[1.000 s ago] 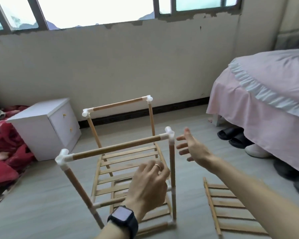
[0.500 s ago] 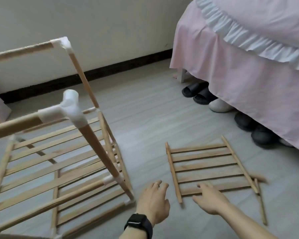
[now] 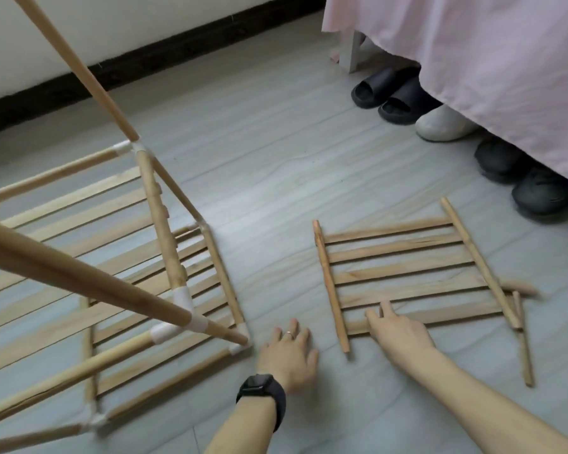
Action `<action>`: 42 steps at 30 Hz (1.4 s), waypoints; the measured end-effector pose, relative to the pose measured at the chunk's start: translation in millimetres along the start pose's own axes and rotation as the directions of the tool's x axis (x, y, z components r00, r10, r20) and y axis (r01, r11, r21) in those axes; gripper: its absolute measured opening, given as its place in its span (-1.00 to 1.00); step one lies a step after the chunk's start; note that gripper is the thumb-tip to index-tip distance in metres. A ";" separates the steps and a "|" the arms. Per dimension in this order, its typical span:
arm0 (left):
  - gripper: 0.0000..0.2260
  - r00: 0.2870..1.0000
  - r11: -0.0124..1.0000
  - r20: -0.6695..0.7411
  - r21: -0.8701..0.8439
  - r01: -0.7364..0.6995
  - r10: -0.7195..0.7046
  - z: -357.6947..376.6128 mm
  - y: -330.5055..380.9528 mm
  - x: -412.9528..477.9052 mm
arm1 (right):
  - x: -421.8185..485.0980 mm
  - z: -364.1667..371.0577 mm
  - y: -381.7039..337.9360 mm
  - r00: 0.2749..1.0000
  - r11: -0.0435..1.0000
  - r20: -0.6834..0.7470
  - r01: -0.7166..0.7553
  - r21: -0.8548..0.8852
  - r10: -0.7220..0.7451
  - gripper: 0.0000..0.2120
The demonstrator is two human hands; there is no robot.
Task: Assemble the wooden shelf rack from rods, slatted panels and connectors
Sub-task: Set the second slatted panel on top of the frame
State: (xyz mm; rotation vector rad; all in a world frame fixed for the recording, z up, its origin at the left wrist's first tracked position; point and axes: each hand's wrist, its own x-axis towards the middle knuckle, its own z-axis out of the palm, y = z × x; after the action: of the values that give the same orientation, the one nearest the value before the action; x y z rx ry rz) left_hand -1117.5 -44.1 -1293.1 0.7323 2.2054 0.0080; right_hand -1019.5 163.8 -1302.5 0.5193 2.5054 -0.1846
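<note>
- One loose slatted panel (image 3: 407,273) lies flat on the floor (image 3: 276,158), at 1 o'clock from your right hand (image 3: 400,332) and 2 o'clock from your left hand (image 3: 289,355).
- Slats run about 9 to 3; side rails run about 11 to 5.
- Right hand is nearer: fingers extended, tips touching the nearest slat, grasping nothing.
- Left hand released, spread on the floor between panel and rack frame (image 3: 159,217) at 9 o'clock.
- Judgement: both hands reach for the near edge, right first.

Right hand (image 3: 402,332) touches the loose slatted panel (image 3: 404,276) at 4 o'clock — left hand (image 3: 289,355), fingers straight, at 6; rack (image 3: 162,224) at 9.
</note>
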 end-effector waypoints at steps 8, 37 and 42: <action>-0.47 0.988 0.766 -0.065 -0.639 0.066 -0.139 -44.4 51.1 -16.4 | -51.1 -14.8 -24.4 0.984 0.982 -0.105 0.154 0.109 -0.143 -0.68; -0.71 -0.128 0.882 -0.982 0.179 -0.437 0.136 -321.1 20.0 -451.4 | -254.4 -318.3 -91.1 0.882 -0.005 -0.412 0.424 0.906 0.231 -0.39; -0.79 -0.136 0.818 -0.982 -0.029 -0.574 -0.130 -333.3 -60.1 -507.8 | -266.0 -368.2 -146.4 0.812 0.099 -0.573 0.565 0.819 0.107 -0.60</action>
State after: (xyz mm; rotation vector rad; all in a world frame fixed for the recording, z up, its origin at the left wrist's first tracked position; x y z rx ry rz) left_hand -1116.6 -276.4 -728.7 0.9528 3.0969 1.9914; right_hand -1061.6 31.7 -845.8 0.6534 2.5368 -2.3322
